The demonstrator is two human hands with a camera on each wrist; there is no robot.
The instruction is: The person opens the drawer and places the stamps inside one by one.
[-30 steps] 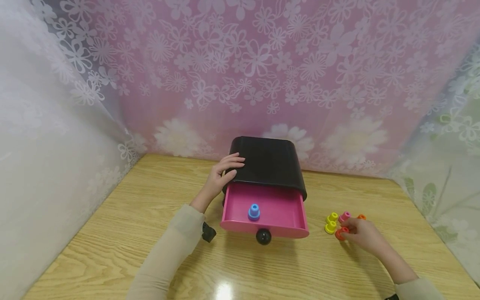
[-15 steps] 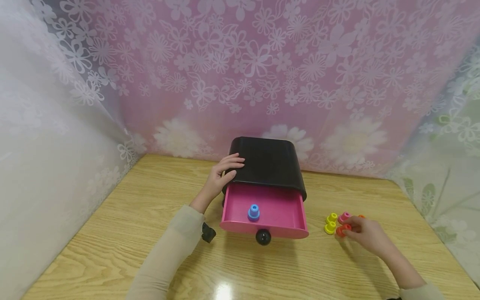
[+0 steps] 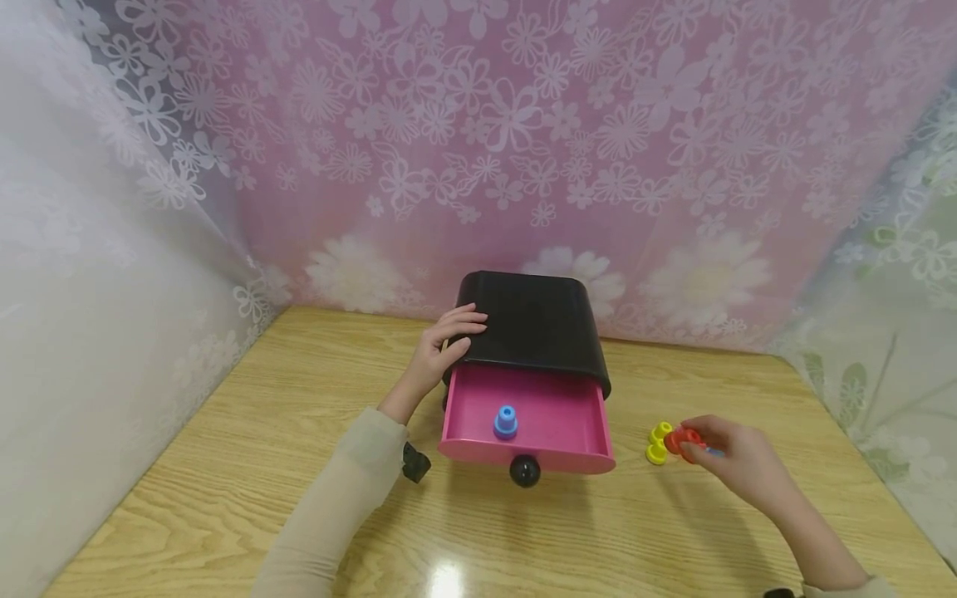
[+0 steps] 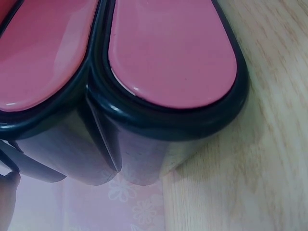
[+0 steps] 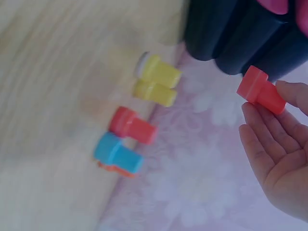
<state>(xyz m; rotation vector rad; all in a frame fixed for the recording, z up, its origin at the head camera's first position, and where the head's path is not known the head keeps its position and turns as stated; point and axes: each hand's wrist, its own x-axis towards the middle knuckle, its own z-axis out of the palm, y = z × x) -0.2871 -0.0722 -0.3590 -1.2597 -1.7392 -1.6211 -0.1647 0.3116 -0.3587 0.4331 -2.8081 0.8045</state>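
Note:
A black drawer cabinet (image 3: 531, 320) stands on the table with its pink drawer (image 3: 568, 419) pulled out. My left hand (image 3: 441, 345) rests on the cabinet's top left edge, fingers laid over it. In the left wrist view one finger (image 4: 7, 197) shows at the edge, beside the pink drawer fronts (image 4: 168, 48). A small blue stepped peg (image 3: 506, 422) stands upright in the drawer, left of the middle. My right hand (image 3: 740, 461) pinches a red stepped peg (image 5: 261, 90) between thumb and fingers, raised above the table.
Two yellow pegs (image 3: 658, 444) stand right of the drawer. A pinkish-red peg (image 5: 132, 126), a blue peg (image 5: 118, 153) and an orange one (image 5: 115, 168) are grouped near them. A round black knob (image 3: 526, 472) sticks out of the drawer front. A small black object (image 3: 414, 463) is by the left sleeve.
My right hand has picked the red peg up off the table and raised it slightly. The left hand, cabinet and drawer have stayed put.

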